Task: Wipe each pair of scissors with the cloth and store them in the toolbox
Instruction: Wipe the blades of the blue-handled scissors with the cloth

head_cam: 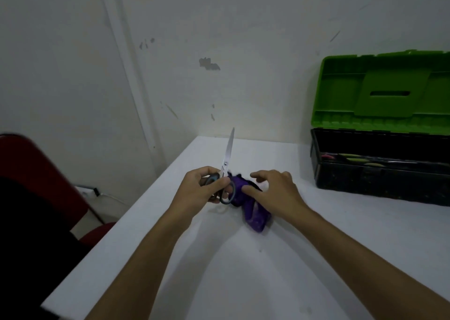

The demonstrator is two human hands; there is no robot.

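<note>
My left hand grips the grey handles of a pair of scissors, whose closed steel blades point up and away from me. Just right of the handles lies a crumpled purple cloth on the white table. My right hand sits on top of the cloth with its fingers curled over the cloth's upper part. The toolbox stands at the table's right rear, black base open, green lid tilted back. Some coloured items show inside it.
A white wall runs behind the table, close to its far edge. A red chair stands off the table's left edge. A white power strip lies on the floor by the wall.
</note>
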